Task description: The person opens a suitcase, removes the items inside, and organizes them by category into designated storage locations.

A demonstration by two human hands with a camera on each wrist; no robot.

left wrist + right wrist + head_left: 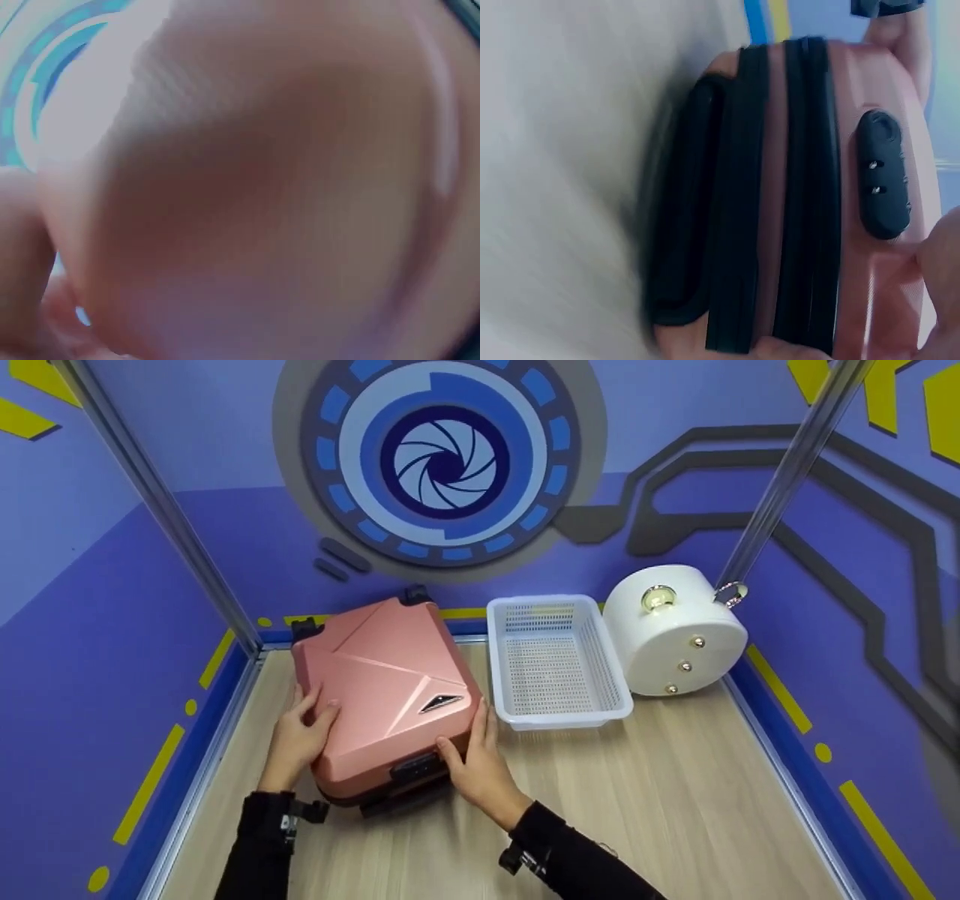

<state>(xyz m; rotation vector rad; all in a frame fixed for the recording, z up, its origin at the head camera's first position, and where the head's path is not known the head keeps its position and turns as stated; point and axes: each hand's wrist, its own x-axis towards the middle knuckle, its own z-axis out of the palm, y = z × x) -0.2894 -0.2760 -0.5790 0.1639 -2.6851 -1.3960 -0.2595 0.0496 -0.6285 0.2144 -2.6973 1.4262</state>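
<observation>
A pink hard-shell suitcase (pixel 390 682) lies on its broad side, slightly askew, its black wheels (pixel 416 595) toward the back wall. My left hand (pixel 296 735) grips its left edge, thumb over the top face. At the near right corner my right hand (pixel 484 769) holds on, thumb at the upper edge and fingers along the right side. The right wrist view shows the suitcase's black combination lock (pixel 883 174), dark zipper band (pixel 806 195) and black handle (pixel 682 202). Blurred skin of the left hand (pixel 225 202) fills most of the left wrist view.
A white perforated plastic basket (pixel 555 720) stands right of the suitcase. Beside it sits a white rounded case (pixel 679 630) with gold studs and ring-like fittings. Blue-purple walls (pixel 225 532) and metal edging (pixel 202 802) bound the wooden tabletop (pixel 675 802).
</observation>
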